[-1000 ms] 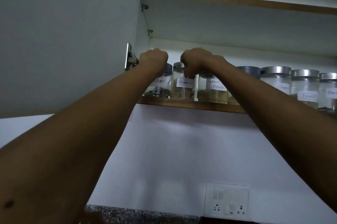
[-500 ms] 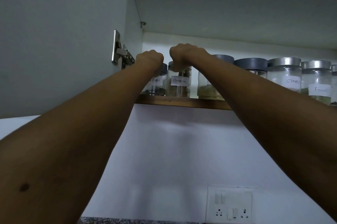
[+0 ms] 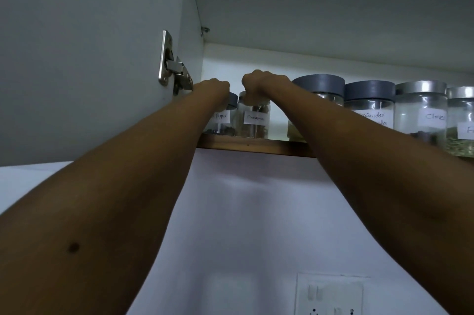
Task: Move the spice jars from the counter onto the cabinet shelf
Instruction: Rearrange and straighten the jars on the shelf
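arms: both raised, outstretched | left hand [image 3: 211, 89] — curled over pepper jar [image 3: 225, 121] | right hand [image 3: 258, 85] — gripping cinnamon jar [image 3: 254, 119]

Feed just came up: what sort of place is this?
Probably a home kitchen: labelled spice jars line a wall cabinet shelf, a door hinge beside them, a socket plate on the wall below.

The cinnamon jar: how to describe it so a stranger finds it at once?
Find the wooden shelf in the cabinet. The cinnamon jar is second from its left end, beside the pepper jar. It alone is gripped at the top by the right hand.
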Demonstrator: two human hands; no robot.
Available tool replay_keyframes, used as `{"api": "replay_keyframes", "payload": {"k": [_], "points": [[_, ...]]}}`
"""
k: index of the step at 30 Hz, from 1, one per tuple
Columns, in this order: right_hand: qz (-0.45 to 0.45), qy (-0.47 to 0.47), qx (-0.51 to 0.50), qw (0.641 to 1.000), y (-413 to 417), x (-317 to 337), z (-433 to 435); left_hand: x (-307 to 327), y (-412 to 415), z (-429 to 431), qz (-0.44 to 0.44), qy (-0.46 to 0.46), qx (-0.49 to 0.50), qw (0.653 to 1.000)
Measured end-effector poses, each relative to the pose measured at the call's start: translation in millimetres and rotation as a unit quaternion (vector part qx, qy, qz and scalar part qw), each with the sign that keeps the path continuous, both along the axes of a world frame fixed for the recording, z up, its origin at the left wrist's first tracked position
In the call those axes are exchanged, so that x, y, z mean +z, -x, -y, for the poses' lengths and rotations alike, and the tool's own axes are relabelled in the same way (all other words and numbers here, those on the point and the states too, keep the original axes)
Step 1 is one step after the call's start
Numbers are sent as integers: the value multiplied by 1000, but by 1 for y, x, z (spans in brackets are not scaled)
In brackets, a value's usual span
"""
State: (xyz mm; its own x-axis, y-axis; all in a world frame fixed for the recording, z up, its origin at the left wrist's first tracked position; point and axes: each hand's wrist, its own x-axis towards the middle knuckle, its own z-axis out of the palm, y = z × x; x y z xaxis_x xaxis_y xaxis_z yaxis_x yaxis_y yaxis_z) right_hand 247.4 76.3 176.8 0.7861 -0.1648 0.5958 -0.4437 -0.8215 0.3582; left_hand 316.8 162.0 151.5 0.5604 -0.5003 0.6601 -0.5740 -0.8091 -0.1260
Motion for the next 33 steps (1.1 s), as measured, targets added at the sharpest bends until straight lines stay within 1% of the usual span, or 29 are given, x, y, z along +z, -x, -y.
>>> {"api": "replay_keyframes", "payload": {"k": [7,13,19,25,27,29,30,31,33], "points": [[4,-18,3,1000,-13,-2,7,-2,-13,4,-14,3,-7,1000],[4,-47,8,999,-30,-8,19,-4,-24,13,-46,3,-11,999],[10,-88,30,996,-39,-11,29,-9,-39,23,-37,10,1,999],[35,-101,27,994,-38,-16,28,-21,-45,22,-73,38,-34,996],[13,-93,-5,996,-44,-18,28,-22,-37,16,-45,57,-47,996],[-12,-76,-26,997,-47,-20,25,-20,-24,13,20,66,-50,996],[-8,-55,-22,998,-42,-19,22,-19,-16,13,56,73,-48,995],[3,-14,-11,1000,-35,-17,19,-17,-6,13,89,87,-51,991],[52,105,8,993,-10,-11,11,-13,12,13,148,146,-70,976]]}}
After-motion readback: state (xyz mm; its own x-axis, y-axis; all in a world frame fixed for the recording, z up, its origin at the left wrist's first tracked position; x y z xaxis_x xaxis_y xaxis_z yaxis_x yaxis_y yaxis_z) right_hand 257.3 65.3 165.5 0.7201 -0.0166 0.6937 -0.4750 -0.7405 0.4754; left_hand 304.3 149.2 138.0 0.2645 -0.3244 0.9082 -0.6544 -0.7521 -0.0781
